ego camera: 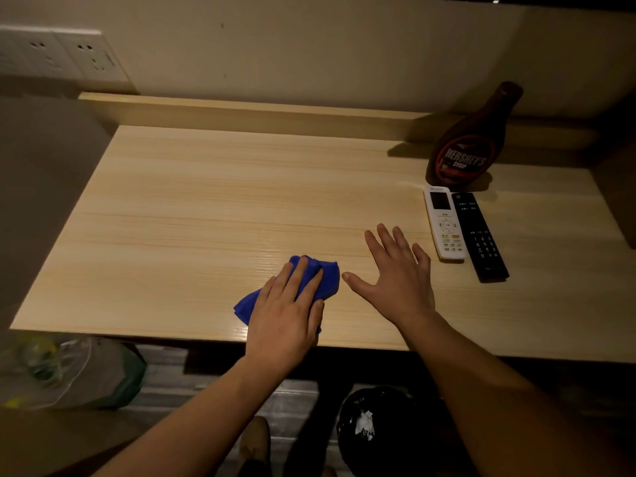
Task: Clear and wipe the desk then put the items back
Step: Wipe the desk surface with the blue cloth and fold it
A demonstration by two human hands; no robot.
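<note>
My left hand [287,309] presses flat on a crumpled blue cloth [328,278] near the front edge of the light wooden desk [206,208]. Just to its right, my right hand [399,273] hovers over or rests on the desk with fingers spread and nothing in it. A white remote [444,223] and a black remote [480,235] lie side by side to the right of that hand. Behind them a brown syrup bottle [469,142] stands upright at the back right.
A raised wooden ledge [241,110] runs along the desk's back under the wall. Wall sockets [62,55] sit at upper left. On the floor below are a plastic bag [75,373] at left and a black-lined bin [378,432] under the desk front.
</note>
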